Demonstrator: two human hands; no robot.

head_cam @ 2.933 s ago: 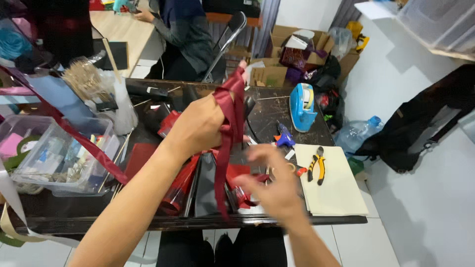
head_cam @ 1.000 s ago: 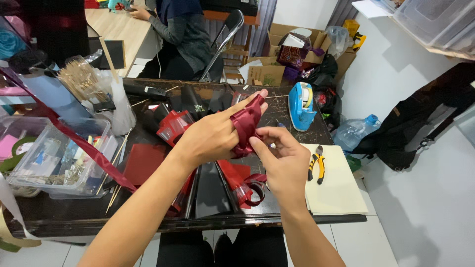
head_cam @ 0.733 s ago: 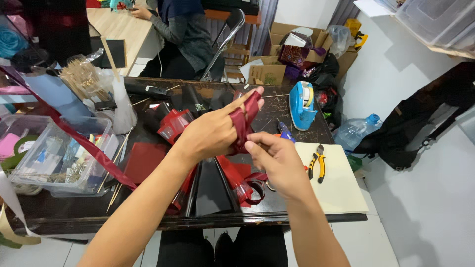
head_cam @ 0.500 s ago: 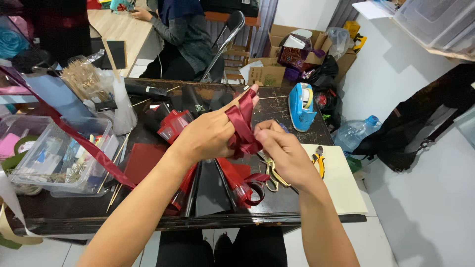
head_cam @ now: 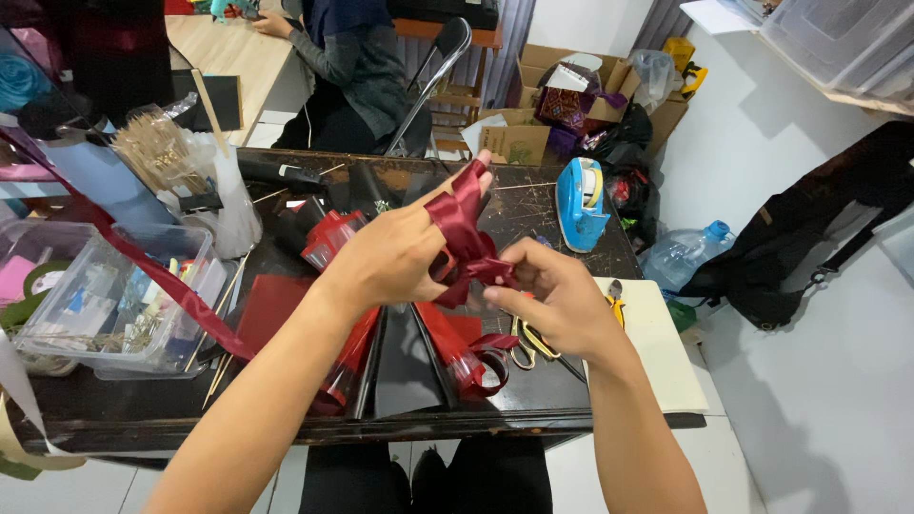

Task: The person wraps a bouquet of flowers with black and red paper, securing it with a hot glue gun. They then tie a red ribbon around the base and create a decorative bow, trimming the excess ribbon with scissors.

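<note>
A dark red satin ribbon (head_cam: 464, 228) is looped over the fingers of my left hand (head_cam: 395, 257), which is raised above the dark table (head_cam: 533, 205). My right hand (head_cam: 557, 300) pinches the ribbon at the knot in the middle of the loops. A long tail of the same ribbon (head_cam: 157, 286) runs off to the left over the table. Below my hands lie red and black wrapped cones (head_cam: 457, 352) with a curled ribbon end.
Gold-handled scissors (head_cam: 528, 345) lie under my right hand beside a cream mat (head_cam: 657, 352) with pliers. A blue tape dispenser (head_cam: 581, 202) stands at the back right. A clear plastic box (head_cam: 105, 305) of supplies sits on the left. Another person sits at a far desk (head_cam: 224, 52).
The long ribbon loops I held up have been gathered into a compact bow on my left fingers. My right hand has come up from the table to pinch its middle.
</note>
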